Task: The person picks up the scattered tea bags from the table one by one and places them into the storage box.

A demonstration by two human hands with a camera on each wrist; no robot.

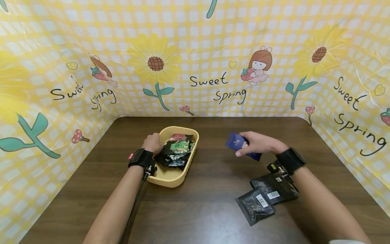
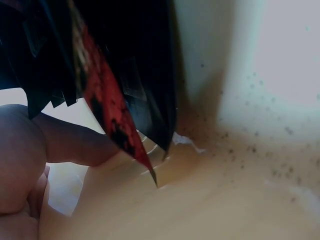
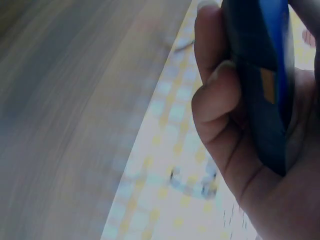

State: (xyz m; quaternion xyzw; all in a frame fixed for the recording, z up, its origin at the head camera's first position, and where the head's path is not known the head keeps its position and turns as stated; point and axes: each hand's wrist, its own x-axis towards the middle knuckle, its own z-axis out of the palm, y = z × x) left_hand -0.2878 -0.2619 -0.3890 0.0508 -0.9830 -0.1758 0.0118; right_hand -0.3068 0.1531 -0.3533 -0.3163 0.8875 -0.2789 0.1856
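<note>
My left hand grips the left wall of a yellow plastic basket; its thumb shows inside, partly behind dark packets. Several mostly black snack packets lie in a heap in the basket, one with a green label and one reddish at the far end. Held above the table to the right is a dark blue packet, with my right hand curled round it. In the right wrist view the fingers wrap the blue packet from the side.
Below my right wrist, two black packets with white barcode labels, a smaller one and a larger one, lie overlapping on the brown wooden table. A yellow checked curtain stands behind the table and along both sides.
</note>
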